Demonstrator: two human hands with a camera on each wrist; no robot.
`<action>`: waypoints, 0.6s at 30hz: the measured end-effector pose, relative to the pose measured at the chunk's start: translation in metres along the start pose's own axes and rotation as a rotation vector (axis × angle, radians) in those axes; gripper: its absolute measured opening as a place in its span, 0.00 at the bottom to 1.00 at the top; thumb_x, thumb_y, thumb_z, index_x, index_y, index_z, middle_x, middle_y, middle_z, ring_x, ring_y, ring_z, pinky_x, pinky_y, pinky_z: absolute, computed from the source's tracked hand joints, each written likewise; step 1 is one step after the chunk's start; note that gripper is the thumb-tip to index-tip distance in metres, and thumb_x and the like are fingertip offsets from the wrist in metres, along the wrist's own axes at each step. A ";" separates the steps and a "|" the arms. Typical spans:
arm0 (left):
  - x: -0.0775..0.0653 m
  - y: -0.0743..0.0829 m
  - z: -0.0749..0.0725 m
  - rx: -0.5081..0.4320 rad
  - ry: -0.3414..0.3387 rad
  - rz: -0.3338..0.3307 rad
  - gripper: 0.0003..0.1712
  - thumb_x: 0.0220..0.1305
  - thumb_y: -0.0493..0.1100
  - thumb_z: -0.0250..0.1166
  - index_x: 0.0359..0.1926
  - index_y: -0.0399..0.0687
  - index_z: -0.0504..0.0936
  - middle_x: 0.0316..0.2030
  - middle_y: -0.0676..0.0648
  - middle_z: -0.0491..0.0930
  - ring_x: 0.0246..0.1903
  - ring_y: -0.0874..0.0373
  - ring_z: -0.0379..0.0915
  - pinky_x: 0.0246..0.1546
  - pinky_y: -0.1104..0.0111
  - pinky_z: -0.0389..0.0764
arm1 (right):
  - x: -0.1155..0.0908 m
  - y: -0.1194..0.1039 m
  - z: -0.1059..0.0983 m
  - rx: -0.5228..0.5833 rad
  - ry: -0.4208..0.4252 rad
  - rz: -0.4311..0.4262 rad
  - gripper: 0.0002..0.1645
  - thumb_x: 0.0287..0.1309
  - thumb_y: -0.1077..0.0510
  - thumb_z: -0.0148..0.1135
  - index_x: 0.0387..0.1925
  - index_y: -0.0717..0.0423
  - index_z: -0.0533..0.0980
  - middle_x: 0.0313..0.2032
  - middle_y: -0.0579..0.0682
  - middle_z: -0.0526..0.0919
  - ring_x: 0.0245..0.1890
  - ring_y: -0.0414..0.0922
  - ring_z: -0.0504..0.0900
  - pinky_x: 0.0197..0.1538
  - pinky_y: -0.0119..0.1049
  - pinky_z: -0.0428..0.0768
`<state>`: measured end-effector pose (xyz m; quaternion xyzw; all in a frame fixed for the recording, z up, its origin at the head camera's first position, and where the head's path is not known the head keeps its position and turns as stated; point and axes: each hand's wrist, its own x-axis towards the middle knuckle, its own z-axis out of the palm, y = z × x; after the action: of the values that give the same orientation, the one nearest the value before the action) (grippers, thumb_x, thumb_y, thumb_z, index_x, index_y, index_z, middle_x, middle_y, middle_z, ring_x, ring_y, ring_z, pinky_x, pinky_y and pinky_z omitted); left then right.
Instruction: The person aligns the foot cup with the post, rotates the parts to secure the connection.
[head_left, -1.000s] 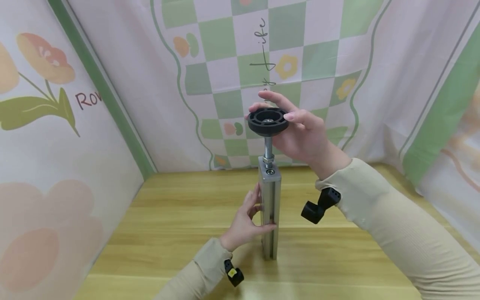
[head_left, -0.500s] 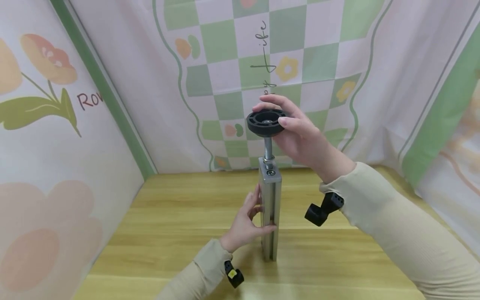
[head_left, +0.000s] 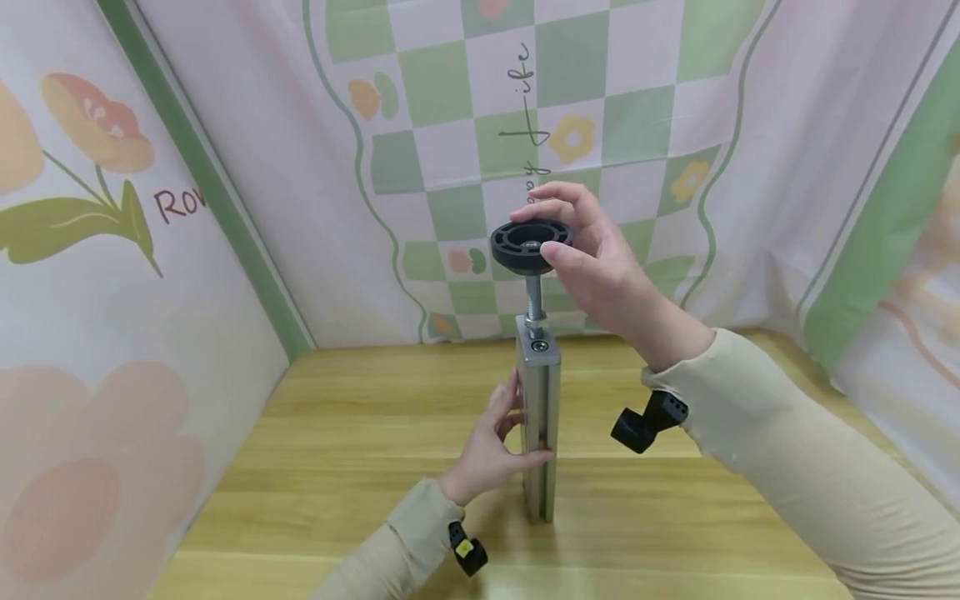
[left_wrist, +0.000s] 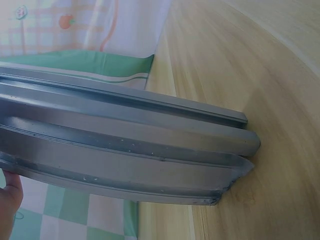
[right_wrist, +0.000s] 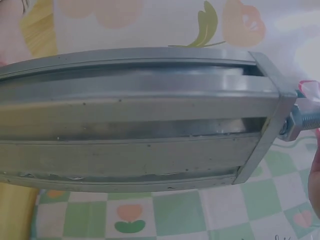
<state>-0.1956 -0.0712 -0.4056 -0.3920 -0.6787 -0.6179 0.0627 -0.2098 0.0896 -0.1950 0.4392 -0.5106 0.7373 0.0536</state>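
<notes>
An aluminium extrusion profile [head_left: 536, 408] stands upright on the table, with a metal end plate [right_wrist: 272, 95] on top. From that plate rises a threaded rod [head_left: 533, 293] with a hex nut [right_wrist: 296, 122] low on it. The rod carries a round black levelling foot [head_left: 514, 259], its ribbed hollow side facing up. My left hand [head_left: 483, 457] grips the profile around its middle, thumb across the near edge and fingers behind. My right hand [head_left: 603, 262] holds the foot's rim, thumb at the near side and fingers at the far side. The left wrist view shows the profile's lower end [left_wrist: 220, 175].
The wooden table [head_left: 360, 417] extends around the profile. Behind it hangs a green-checked curtain [head_left: 510, 83], and a flower-printed curtain [head_left: 82, 292] closes the left side. Black camera mounts [head_left: 645, 423] sit on both wrists.
My right thumb has moved left along the foot's near rim, while the fingers behind shifted right. The foot has shifted slightly left. My left hand and the profile have stayed in place.
</notes>
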 end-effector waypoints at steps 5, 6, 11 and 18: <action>0.000 -0.001 0.000 0.005 0.001 0.009 0.66 0.47 0.25 0.70 0.72 0.76 0.40 0.53 0.33 0.62 0.53 0.61 0.64 0.53 0.66 0.74 | -0.003 -0.005 0.006 -0.155 0.077 0.014 0.29 0.52 0.69 0.48 0.57 0.48 0.62 0.47 0.50 0.74 0.47 0.44 0.78 0.48 0.32 0.79; 0.000 -0.001 0.001 0.005 0.001 0.010 0.66 0.47 0.25 0.70 0.73 0.76 0.40 0.53 0.33 0.62 0.53 0.61 0.64 0.53 0.66 0.74 | -0.003 -0.005 0.006 -0.178 0.090 0.015 0.30 0.53 0.69 0.48 0.58 0.48 0.62 0.47 0.50 0.74 0.46 0.43 0.78 0.47 0.31 0.79; 0.000 0.001 0.000 0.009 -0.001 -0.007 0.66 0.47 0.26 0.70 0.73 0.73 0.40 0.54 0.33 0.61 0.54 0.60 0.64 0.54 0.66 0.74 | -0.004 -0.007 0.012 -0.255 0.145 -0.006 0.33 0.51 0.71 0.52 0.60 0.49 0.60 0.46 0.52 0.73 0.43 0.42 0.78 0.45 0.28 0.80; 0.000 0.001 0.000 0.015 -0.009 -0.060 0.64 0.47 0.27 0.70 0.75 0.57 0.38 0.56 0.35 0.61 0.55 0.55 0.64 0.56 0.65 0.73 | -0.003 -0.004 0.020 -0.330 0.219 -0.104 0.43 0.45 0.72 0.59 0.63 0.50 0.56 0.43 0.53 0.71 0.40 0.42 0.78 0.40 0.27 0.80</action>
<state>-0.1949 -0.0714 -0.4051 -0.3735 -0.6950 -0.6128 0.0439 -0.1937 0.0765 -0.1926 0.3674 -0.5922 0.6833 0.2179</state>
